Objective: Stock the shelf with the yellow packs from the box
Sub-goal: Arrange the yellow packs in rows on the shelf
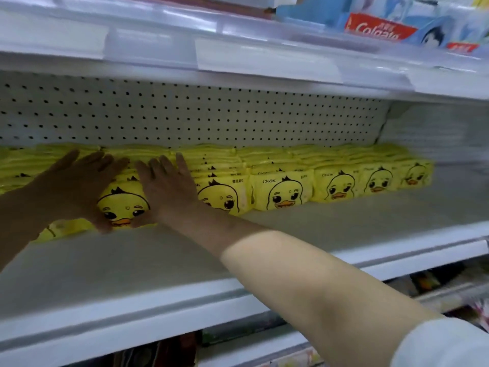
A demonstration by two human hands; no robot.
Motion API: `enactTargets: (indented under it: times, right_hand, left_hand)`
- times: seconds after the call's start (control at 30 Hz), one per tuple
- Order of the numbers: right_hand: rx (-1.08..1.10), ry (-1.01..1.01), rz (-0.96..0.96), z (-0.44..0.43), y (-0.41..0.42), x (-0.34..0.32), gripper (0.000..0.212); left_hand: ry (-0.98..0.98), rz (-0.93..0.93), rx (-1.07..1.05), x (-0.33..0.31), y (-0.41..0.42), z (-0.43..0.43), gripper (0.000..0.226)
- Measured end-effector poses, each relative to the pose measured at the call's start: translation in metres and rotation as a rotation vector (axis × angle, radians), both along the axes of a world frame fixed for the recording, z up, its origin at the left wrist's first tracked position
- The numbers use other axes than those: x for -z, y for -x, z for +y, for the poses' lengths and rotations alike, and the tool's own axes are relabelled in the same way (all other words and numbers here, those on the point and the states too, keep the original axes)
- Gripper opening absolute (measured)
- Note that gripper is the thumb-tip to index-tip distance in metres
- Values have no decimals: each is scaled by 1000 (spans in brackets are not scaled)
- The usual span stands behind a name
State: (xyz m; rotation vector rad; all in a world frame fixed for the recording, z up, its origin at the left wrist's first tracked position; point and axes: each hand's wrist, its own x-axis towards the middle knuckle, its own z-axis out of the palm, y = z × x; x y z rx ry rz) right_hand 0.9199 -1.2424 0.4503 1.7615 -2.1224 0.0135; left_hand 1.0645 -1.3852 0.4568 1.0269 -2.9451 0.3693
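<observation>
A pale sleeve (444,345) sits nearest. Beyond it on the white shelf (185,260) stands a yellow duck-face pack (121,205). The left hand (76,186) presses this pack's left side and the right hand (166,186) its right, both with fingers straight and flat, not curled. To the pack's right runs a row of matching yellow packs (283,192). Behind it is a pegboard back panel (185,115), and above and to its right a Colgate toothpaste box (378,29).

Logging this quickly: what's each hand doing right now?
Left hand: open, fingers straight, pressing the yellow pack on its left side.
Right hand: open, pressing its right side.
</observation>
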Motion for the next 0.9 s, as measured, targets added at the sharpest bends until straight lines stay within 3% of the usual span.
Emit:
enactTargets:
  times: [0.17, 0.37, 0.53, 0.9]
  right_hand:
    - [-1, 4, -37, 0, -3, 0, 125]
    - [-22, -35, -93, -2, -21, -7, 133]
    - [-105, -15, -104, -26, -60, -8, 135]
    - [-140, -35, -14, -74, -110, -4, 139]
  left_hand:
    - [91, -80, -20, -10, -6, 27, 157]
    - [39, 35, -58, -25, -65, 17, 153]
    - [5, -26, -174, -32, -117, 2, 152]
    - [83, -120, -261, -16, -112, -8, 157]
